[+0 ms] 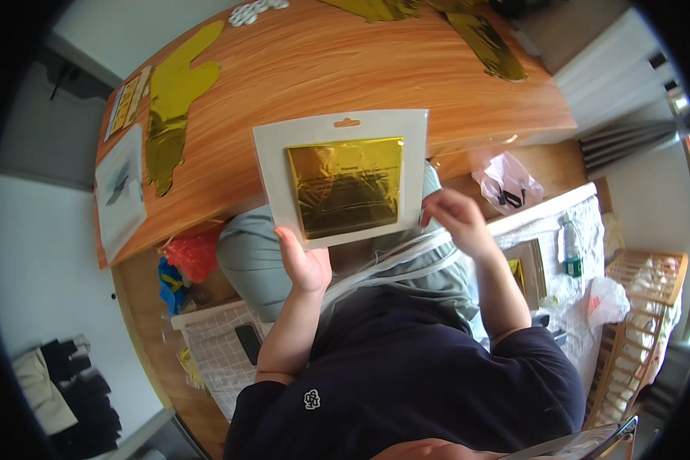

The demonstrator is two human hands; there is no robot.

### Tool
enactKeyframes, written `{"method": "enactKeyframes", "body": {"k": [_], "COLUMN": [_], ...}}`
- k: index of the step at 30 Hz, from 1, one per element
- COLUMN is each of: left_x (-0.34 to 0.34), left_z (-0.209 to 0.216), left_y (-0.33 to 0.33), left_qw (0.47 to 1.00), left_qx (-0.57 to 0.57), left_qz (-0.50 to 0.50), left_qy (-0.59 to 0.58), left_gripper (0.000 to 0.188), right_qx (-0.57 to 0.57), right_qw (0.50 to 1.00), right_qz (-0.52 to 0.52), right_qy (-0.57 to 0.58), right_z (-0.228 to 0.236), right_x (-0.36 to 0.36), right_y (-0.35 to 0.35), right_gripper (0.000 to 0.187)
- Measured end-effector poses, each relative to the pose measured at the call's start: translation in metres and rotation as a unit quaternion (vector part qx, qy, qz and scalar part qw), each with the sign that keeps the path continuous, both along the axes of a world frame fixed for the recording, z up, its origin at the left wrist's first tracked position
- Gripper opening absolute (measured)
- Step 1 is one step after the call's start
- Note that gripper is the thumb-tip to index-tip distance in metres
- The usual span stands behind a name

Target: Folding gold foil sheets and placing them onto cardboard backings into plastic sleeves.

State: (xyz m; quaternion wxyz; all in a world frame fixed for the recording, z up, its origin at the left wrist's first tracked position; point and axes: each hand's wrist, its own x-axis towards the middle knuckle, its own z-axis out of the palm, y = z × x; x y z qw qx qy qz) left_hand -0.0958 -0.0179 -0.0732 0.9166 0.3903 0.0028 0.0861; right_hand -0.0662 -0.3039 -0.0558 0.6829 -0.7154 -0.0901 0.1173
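Note:
A flat white packet (274,184) with a hang hole at its top stands upright in front of me, over my lap. Behind its clear front lies a folded gold foil balloon (348,184), shiny and creased. My left hand (307,263) grips the packet by its lower left corner, thumb on the front and the other fingers hidden behind. At the lower right edge is my right hand (456,217), fingers bent and the tips pinching the packet's side.
On the wooden table (322,77) lie flat gold foil balloons (172,100), a clear bag (120,192) and a white beaded piece (257,11). A pink plastic bag (507,182), a water bottle (570,245) and a wooden rack (636,337) are at right; a phone (248,343) lies at left.

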Motion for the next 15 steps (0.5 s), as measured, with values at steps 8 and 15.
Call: {"method": "enactKeyframes", "body": {"k": [8, 15], "left_x": [-0.007, 0.003], "left_z": [-0.034, -0.036], "left_y": [-0.030, -0.028], "left_qw": [0.985, 0.937], "left_qx": [0.117, 0.244], "left_qz": [-0.127, -0.248], "left_qy": [0.010, 0.001], "left_gripper": [0.060, 0.061], "right_qx": [-0.377, -0.249], "right_qw": [0.839, 0.967], "right_qz": [-0.164, -0.001], "right_qy": [-0.357, 0.063], "right_z": [0.102, 0.095], "right_x": [-0.014, -0.017], "right_y": [-0.022, -0.045], "right_gripper": [0.042, 0.031]}}
